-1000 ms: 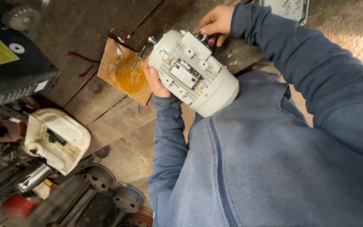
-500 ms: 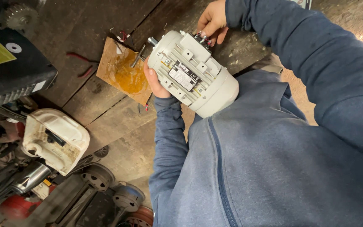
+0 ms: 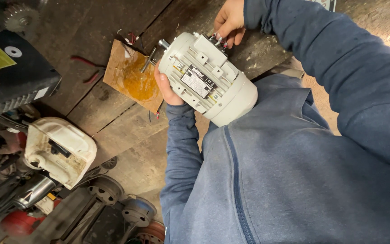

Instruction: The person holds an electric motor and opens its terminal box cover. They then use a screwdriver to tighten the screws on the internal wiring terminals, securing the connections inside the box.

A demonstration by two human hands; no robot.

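Blue zip-up sweatshirt [image 3: 294, 180] filling the whole lower right of the frame, both sleeves reaching up toward the top center. Held up just above the chest, around the upper middle: a pale grey electric motor [image 3: 208, 81] with a ribbed body, a dark nameplate on its side and a short steel shaft poking out toward the upper left. Left hand [image 3: 167, 88] cupped under the motor's left side, fingers wrapped around the housing and mostly hidden behind it, thumb lying along the edge. Right hand [image 3: 229, 21] up at the top center, fingers curled and bunched together on the terminal box [image 3: 211, 45] at the motor's top, tips pinching at something small there, can't tell exactly what. Past the motor, flat on the dark, scuffed wooden counter [image 3: 91, 40]: a piece of board with a big yellow-orange stain [image 3: 132, 77], just left of the left hand, with a little metal piece at its upper corner close to the shaft. Pair of red-handled pliers [image 3: 86, 68] a bit further left on the counter. Black case with a yellow label [image 3: 10, 68] in the upper left, a toothed gear [image 3: 19, 18] above it at the very top left corner. Lower left, down off the counter: a grubby white plastic housing [image 3: 59, 151] on a heap of machine parts, plus a few cast pulley wheels [image 3: 123, 203] along the bottom edge.
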